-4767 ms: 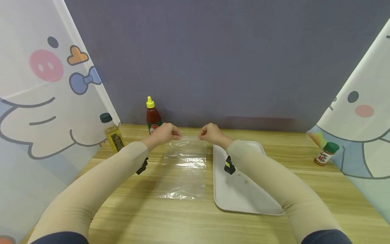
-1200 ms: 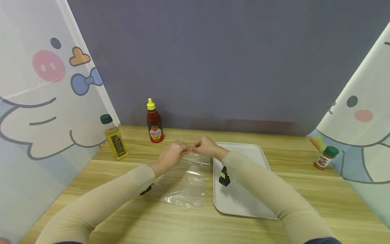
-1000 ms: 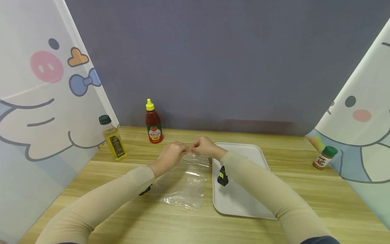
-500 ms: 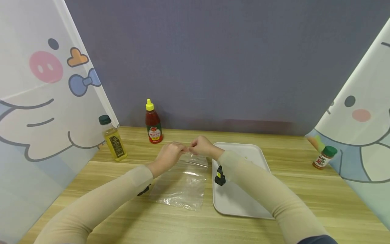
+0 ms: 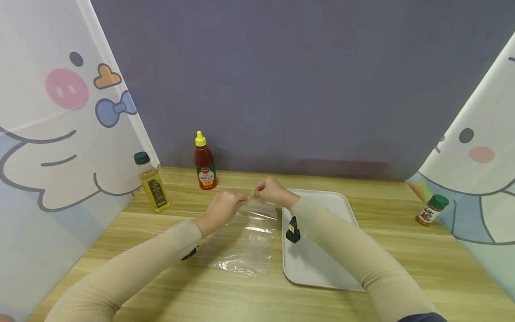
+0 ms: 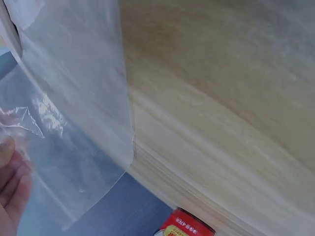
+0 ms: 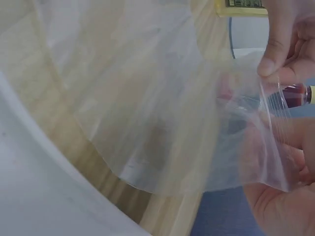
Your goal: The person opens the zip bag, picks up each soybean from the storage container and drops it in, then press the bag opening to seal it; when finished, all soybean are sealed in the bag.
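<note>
A clear plastic zip bag (image 5: 241, 250) lies toward me on the wooden table, its mouth lifted at the far end. My left hand (image 5: 226, 206) pinches the mouth's left part, and my right hand (image 5: 271, 191) pinches close beside it. In the right wrist view, fingertips of both hands grip the ridged mouth strip of the bag (image 7: 147, 108); my left hand (image 7: 290, 49) shows above and my right hand (image 7: 280, 196) below. The film blurs some fingers. Across the left wrist view hangs the bag's thin film (image 6: 78, 88).
A white tray (image 5: 318, 268) lies right of the bag, under my right forearm. Behind my left hand stands a red sauce bottle (image 5: 206, 167). An oil bottle (image 5: 154, 188) is at the left, a green-lidded spice jar (image 5: 432, 210) far right. Cloth walls surround the table (image 5: 225, 297).
Compared with several seconds ago, both hands are closer together and nearer me, with the bag's mouth gathered between them. During the last second they barely shift; both keep their pinch.
</note>
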`<state>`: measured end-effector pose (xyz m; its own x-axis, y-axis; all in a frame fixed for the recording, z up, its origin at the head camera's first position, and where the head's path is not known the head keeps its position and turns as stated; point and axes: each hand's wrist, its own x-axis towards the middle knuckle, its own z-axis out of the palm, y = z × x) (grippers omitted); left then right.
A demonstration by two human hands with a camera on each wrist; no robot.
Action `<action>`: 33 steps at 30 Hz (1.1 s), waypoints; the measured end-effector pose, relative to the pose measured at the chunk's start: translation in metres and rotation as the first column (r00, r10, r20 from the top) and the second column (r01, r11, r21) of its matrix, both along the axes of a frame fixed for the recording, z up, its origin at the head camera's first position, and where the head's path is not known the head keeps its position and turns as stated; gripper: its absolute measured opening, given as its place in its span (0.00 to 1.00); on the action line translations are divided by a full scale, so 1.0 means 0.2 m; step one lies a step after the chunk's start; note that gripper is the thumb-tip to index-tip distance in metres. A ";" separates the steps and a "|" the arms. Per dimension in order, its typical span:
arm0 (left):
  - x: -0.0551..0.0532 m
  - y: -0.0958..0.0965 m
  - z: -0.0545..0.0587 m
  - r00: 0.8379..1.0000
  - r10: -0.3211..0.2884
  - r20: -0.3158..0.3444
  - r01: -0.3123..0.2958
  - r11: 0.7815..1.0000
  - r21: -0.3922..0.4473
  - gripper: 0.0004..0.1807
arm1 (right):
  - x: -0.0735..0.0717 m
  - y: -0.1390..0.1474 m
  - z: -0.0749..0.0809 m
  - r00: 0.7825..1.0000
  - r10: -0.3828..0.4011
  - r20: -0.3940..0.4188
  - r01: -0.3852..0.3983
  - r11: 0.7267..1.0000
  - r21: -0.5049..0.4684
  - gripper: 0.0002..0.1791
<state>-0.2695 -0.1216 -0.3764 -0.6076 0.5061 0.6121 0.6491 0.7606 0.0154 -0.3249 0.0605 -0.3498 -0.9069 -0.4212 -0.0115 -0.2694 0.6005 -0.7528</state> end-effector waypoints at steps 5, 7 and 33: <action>0.03 0.00 0.00 0.998 -0.052 -0.031 0.051 0.997 -0.050 0.05 | 0.00 0.01 0.03 0.999 -0.027 0.026 0.028 0.999 -0.034 0.07; 0.05 0.01 0.00 0.996 -0.076 -0.035 0.074 0.995 -0.074 0.06 | 0.00 0.01 0.04 0.999 -0.036 0.040 0.037 0.999 -0.035 0.07; 0.26 0.09 0.02 0.958 -0.198 0.206 0.212 0.976 -0.047 0.07 | -0.07 0.06 0.09 0.996 -0.073 0.045 0.077 0.994 -0.075 0.07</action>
